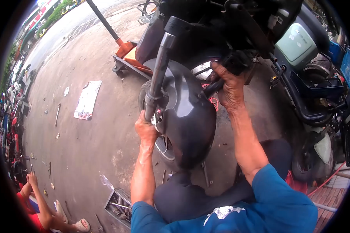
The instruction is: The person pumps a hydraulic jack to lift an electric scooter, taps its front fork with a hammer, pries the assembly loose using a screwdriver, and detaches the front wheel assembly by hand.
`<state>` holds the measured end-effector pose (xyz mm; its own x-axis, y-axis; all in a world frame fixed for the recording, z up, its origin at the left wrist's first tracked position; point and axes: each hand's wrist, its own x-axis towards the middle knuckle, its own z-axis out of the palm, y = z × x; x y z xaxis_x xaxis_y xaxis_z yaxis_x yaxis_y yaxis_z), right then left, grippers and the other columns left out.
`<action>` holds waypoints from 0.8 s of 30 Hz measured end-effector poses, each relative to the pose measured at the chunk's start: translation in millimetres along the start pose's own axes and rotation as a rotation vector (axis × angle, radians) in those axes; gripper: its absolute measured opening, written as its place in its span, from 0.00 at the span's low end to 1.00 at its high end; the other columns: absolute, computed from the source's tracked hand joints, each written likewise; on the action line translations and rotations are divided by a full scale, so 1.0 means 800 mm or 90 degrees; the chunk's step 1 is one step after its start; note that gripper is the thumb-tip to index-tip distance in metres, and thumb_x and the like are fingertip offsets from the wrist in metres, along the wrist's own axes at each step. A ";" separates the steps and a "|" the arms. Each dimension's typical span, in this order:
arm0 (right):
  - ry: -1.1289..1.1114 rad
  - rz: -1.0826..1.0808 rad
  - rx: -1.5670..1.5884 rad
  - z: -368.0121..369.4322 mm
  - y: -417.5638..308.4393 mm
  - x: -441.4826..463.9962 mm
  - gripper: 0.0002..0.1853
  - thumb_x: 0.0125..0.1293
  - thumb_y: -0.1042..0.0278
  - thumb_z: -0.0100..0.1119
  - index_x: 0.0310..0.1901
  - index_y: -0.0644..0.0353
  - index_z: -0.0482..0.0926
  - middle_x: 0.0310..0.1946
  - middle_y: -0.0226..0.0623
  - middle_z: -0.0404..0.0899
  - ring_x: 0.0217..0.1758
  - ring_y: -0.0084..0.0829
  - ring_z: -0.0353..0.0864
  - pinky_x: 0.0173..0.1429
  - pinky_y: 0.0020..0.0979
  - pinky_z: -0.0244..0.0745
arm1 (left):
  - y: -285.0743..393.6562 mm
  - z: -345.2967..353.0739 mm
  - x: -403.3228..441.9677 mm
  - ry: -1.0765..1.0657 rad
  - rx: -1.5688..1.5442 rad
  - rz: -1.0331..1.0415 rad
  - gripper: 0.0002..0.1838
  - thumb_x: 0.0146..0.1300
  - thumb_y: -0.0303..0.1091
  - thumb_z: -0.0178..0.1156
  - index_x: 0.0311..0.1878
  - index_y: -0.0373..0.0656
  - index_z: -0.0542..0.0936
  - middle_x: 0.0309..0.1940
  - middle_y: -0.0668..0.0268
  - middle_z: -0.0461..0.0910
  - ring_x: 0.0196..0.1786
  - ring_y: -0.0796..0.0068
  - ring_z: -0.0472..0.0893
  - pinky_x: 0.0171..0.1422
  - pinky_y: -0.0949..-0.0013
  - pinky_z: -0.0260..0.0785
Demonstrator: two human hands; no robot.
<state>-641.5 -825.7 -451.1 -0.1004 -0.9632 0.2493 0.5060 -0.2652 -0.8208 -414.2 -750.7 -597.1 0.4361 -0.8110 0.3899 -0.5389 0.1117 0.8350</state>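
Note:
A scooter's front wheel (166, 149) stands before me under a glossy black fender (190, 120). Along its left side runs a metal fork leg (159, 66) with a dark upper end. My left hand (146, 130) is closed round the lower part of this leg, beside the wheel hub. On the fender's other side, my right hand (231, 87) grips a dark tube (213, 88), its thumb lying along the top. The fingers under that tube are partly hidden. Above the fender hangs the dark scooter front (210, 23).
An orange floor jack (126, 50) stands behind the fender. A toolbox (118, 206), a wrench (57, 114) and a paper sheet (88, 100) lie at left. Another scooter (299, 77) is close on the right. A person in red (35, 209) sits at lower left.

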 end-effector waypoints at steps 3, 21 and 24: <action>0.001 0.026 0.000 -0.011 0.010 0.003 0.11 0.52 0.75 0.72 0.35 0.61 0.80 0.26 0.32 0.80 0.25 0.23 0.76 0.33 0.26 0.72 | 0.001 -0.004 -0.008 -0.020 -0.043 0.023 0.11 0.53 0.33 0.69 0.34 0.39 0.78 0.21 0.60 0.79 0.23 0.71 0.77 0.31 0.68 0.69; -0.164 0.055 0.226 -0.041 0.009 0.003 0.23 0.60 0.51 0.66 0.47 0.63 0.77 0.37 0.36 0.79 0.42 0.30 0.78 0.50 0.31 0.72 | 0.042 -0.034 -0.074 -0.319 -0.146 -0.185 0.11 0.49 0.24 0.64 0.39 0.38 0.81 0.30 0.68 0.82 0.35 0.79 0.79 0.41 0.71 0.72; -0.096 0.059 0.056 -0.028 -0.005 0.011 0.21 0.60 0.50 0.67 0.43 0.62 0.77 0.30 0.34 0.79 0.34 0.28 0.79 0.42 0.29 0.72 | 0.050 -0.027 -0.088 -0.253 -0.140 -0.158 0.10 0.48 0.22 0.58 0.35 0.35 0.84 0.26 0.63 0.83 0.30 0.78 0.81 0.38 0.70 0.72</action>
<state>-663.8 -834.5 -457.2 0.0764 -0.9639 0.2550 0.5802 -0.1650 -0.7976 -451.1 -676.6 -582.8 0.2005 -0.9793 0.0284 -0.2707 -0.0275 0.9623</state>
